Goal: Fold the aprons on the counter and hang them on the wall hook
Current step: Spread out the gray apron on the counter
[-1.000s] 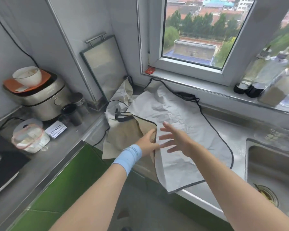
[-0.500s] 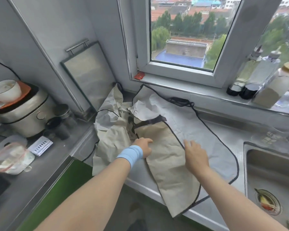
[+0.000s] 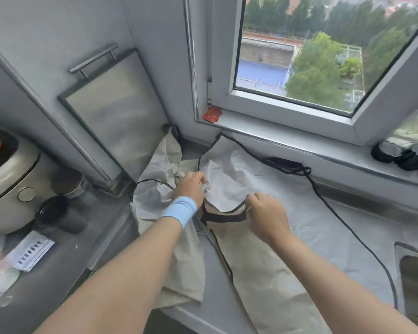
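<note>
Both hands have moved up from the beige panel to the apron's top edge at the centre of the frame, and the right hand, flat half a second ago, is now curled.

Head view: two aprons lie on the grey steel counter (image 3: 65, 268). One pale grey black-trimmed cloth apron (image 3: 311, 227) is spread from the centre to the right, with its beige underside folded over at lower centre. One crumpled cream cloth apron (image 3: 159, 169) is bunched just left of it. The left hand (image 3: 191, 186), with one light blue wristband (image 3: 180, 212), has its fingers closed on rumpled fabric where the two aprons meet. The right hand (image 3: 267, 213) pinches the spread apron's black-edged top by its dark strap (image 3: 223, 216). One white rice cooker (image 3: 7, 184) stands at the left edge.
</note>
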Action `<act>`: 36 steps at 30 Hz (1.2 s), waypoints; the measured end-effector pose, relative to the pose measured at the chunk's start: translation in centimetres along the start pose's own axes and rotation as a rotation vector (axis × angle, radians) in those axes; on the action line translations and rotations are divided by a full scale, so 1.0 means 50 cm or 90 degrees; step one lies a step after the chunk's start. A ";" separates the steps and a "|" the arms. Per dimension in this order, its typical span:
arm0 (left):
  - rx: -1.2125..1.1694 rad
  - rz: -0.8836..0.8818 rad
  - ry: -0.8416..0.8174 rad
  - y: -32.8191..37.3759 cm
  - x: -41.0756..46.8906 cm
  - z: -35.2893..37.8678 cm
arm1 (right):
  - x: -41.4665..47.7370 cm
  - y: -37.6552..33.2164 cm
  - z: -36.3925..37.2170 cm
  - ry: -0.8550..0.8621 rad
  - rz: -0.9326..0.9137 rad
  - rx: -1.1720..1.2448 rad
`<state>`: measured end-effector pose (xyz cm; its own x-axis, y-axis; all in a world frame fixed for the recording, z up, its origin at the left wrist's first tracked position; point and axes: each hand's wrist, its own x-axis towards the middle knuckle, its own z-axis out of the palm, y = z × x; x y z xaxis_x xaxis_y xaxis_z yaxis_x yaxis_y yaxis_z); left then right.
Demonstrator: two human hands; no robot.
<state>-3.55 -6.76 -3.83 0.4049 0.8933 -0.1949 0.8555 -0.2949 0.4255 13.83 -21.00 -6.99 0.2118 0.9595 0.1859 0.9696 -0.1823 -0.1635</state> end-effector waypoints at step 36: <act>-0.034 0.081 -0.191 -0.066 0.253 -0.138 | 0.276 -0.100 0.044 -0.441 0.274 0.603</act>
<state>-3.48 7.84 -1.60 0.5905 0.7091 -0.3853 0.7775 -0.3718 0.5072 11.65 -6.38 -5.72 0.1014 0.8238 -0.5578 0.3076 -0.5591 -0.7699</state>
